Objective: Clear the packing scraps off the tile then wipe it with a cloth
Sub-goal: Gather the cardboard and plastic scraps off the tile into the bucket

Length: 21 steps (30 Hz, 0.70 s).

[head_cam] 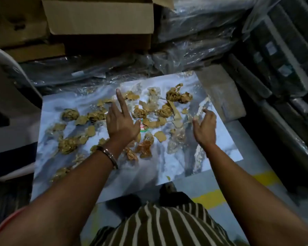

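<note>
A white marbled tile lies flat on the floor. Several brown tape and paper scraps and bits of clear plastic film are scattered over it. My left hand hovers over the tile's middle with its index finger stretched forward and holds nothing. My right hand is over the tile's right part, fingers loosely curled; a thin scrap seems to hang at its fingertips, but I cannot tell whether it is pinched. A small round red and green sticker shows beside my left thumb. No cloth is in view.
Cardboard boxes stand behind the tile. Dark goods wrapped in plastic lie at the back and right. A white curved object is at the left. A yellow line marks the grey floor near my feet.
</note>
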Tool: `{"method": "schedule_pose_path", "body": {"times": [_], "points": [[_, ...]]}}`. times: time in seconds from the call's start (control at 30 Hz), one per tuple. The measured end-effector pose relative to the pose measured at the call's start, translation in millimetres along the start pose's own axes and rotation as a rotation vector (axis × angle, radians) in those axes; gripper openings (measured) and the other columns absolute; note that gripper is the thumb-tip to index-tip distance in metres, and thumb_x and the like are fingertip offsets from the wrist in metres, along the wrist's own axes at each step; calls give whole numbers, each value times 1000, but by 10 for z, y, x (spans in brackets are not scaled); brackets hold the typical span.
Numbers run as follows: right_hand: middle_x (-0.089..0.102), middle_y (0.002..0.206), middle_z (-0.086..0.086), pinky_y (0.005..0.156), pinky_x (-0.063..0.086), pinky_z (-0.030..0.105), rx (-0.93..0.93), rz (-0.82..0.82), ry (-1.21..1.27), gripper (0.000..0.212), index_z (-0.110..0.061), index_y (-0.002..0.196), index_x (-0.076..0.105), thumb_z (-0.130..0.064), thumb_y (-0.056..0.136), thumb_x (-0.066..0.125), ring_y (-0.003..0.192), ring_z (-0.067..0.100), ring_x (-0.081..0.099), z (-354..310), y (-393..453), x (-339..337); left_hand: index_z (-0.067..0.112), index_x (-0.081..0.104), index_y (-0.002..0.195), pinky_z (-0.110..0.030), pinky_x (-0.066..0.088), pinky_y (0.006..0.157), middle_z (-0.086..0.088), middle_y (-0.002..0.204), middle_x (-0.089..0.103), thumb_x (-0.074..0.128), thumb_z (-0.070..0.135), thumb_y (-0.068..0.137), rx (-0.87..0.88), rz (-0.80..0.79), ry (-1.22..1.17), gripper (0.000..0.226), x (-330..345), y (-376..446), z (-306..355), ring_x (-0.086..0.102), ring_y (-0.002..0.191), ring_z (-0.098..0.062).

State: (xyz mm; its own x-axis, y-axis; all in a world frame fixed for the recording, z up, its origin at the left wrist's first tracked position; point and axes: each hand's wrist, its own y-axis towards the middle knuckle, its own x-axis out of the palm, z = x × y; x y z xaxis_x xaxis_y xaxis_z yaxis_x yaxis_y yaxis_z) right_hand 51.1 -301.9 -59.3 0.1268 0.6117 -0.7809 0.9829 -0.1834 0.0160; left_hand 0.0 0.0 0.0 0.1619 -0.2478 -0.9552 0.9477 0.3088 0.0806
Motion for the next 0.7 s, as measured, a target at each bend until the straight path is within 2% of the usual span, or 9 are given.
{"method": "schedule_pose_path", "body": {"times": [0.07, 0.17, 0.23, 0.3, 0.37, 0.47, 0.57, 0.63, 0.7], "points": [[39, 151, 25, 115, 33, 47, 117, -27, -10, 63, -1, 152, 36, -28, 100, 60, 140, 42, 38, 301, 129, -103, 17, -20, 159, -59, 44, 98, -31, 152, 32, 68, 65, 80, -152, -53, -18, 128, 68, -121, 87, 53, 121, -47], [37, 154, 30, 116, 33, 53, 259, -202, -64, 75, -8, 157, 31, -47, 98, 56, 142, 47, 37, 819, 318, -158, 37, -35, 151, -72, 22, 112, -27, 166, -9, 60, 77, 79, -353, -376, -138, 125, 348, -411, 73, 9, 150, -51], [36, 155, 30, 116, 35, 55, 254, -329, -89, 83, -18, 159, 29, -59, 91, 55, 141, 48, 38, 943, 412, -131, 42, -33, 151, -70, 12, 118, -21, 163, -30, 58, 87, 73, -409, -517, -209, 128, 547, -519, 37, -17, 152, -49], [37, 154, 30, 115, 35, 55, 214, -399, -85, 89, -22, 160, 29, -65, 84, 50, 140, 47, 38, 978, 506, -66, 45, -27, 153, -69, 15, 118, -16, 160, -39, 65, 86, 68, -436, -571, -237, 132, 707, -610, 59, -25, 150, -48], [41, 151, 29, 113, 34, 55, 118, -428, -119, 92, -21, 159, 31, -70, 83, 46, 140, 46, 37, 940, 609, 11, 47, -24, 153, -69, 19, 117, -14, 160, -38, 72, 82, 64, -458, -595, -244, 135, 844, -666, 132, -23, 150, -47], [38, 152, 29, 114, 32, 56, 25, -485, -141, 84, -28, 159, 32, -69, 89, 52, 139, 50, 37, 739, 780, 75, 40, -27, 155, -63, 25, 119, -21, 168, -12, 74, 85, 56, -474, -608, -257, 148, 1005, -638, 314, -7, 154, -47], [34, 153, 30, 115, 31, 56, -117, -533, -180, 79, -33, 159, 29, -69, 91, 48, 140, 52, 35, 597, 958, 204, 24, -20, 160, -54, 12, 123, -26, 167, -10, 79, 69, 68, -477, -610, -298, 142, 1106, -626, 515, -9, 154, -46], [36, 152, 28, 116, 30, 56, -202, -592, -200, 89, -30, 160, 28, -77, 85, 35, 141, 49, 35, 539, 1065, 310, 22, -11, 162, -41, 9, 124, -25, 166, -15, 81, 59, 74, -410, -587, -370, 133, 1159, -620, 631, -10, 154, -41], [32, 157, 25, 119, 25, 56, -223, -659, -233, 87, -31, 160, 25, -77, 87, 30, 146, 46, 30, 447, 1087, 384, 18, -5, 163, -18, 12, 114, -25, 164, -15, 84, 44, 80, -300, -551, -414, 124, 1181, -616, 717, -1, 154, -29]]}}
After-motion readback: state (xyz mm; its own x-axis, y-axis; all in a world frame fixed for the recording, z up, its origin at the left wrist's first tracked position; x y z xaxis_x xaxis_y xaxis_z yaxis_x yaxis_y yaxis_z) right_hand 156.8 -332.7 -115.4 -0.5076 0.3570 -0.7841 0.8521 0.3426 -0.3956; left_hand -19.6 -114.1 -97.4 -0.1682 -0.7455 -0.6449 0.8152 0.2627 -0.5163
